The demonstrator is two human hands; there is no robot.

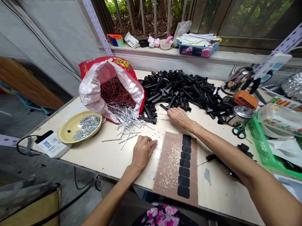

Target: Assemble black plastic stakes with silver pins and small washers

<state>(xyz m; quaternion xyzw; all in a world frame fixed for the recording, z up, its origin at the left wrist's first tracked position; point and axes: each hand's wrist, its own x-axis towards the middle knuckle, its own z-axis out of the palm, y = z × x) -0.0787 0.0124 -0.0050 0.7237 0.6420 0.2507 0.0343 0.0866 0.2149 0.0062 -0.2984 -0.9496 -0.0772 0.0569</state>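
My left hand point(142, 151) rests on the table just left of a brown board point(173, 160), its thumb and fingertips pinched together. Whatever it pinches, if anything, is too small to make out; tiny dark bits lie around the fingertips. My right hand point(178, 118) reaches to the near edge of a heap of black plastic parts point(182, 84), its fingers curled in and their tips mostly hidden. Thin metal rods lie beside that hand. Left of my hands, loose silver rods point(129, 120) spill before an open red bag point(139, 82) of reddish-brown rods point(116, 93). Black rectangular pads point(184, 171) line the board's right side.
A yellow dish point(65, 131) of small shiny metal pieces stands at the left edge. To the right are a dark power tool point(229, 163), scissors point(239, 131), a lidded metal pot point(238, 116), a kettle point(239, 80) and a green basket point(259, 144). A windowsill runs behind.
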